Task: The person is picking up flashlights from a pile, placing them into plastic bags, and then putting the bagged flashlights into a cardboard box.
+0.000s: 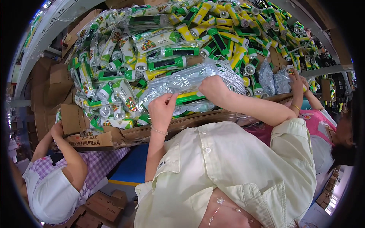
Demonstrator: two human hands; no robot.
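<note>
In front of me, a stack of clear plastic bags point(182, 79) lies across a heap of flashlights. The thumb and fingers of my left hand point(161, 108) pinch the near left edge of the plastic. My right hand point(213, 89) is curled at the right part of the stack; its fingers are turned away, so whatever they grip is hidden. Just below the plastic, between my hands, lies a green and yellow flashlight point(190, 98). White cables point(231, 78) lie in a bundle just right of the bags.
Bagged flashlights point(123, 91) pile up on the left, and loose yellow and green flashlights point(228, 34) at the back. A cardboard edge point(178, 123) runs along the near side. Co-workers' hands show at left point(57, 131) and right point(297, 81). Grey bundled packets point(268, 78) lie at right.
</note>
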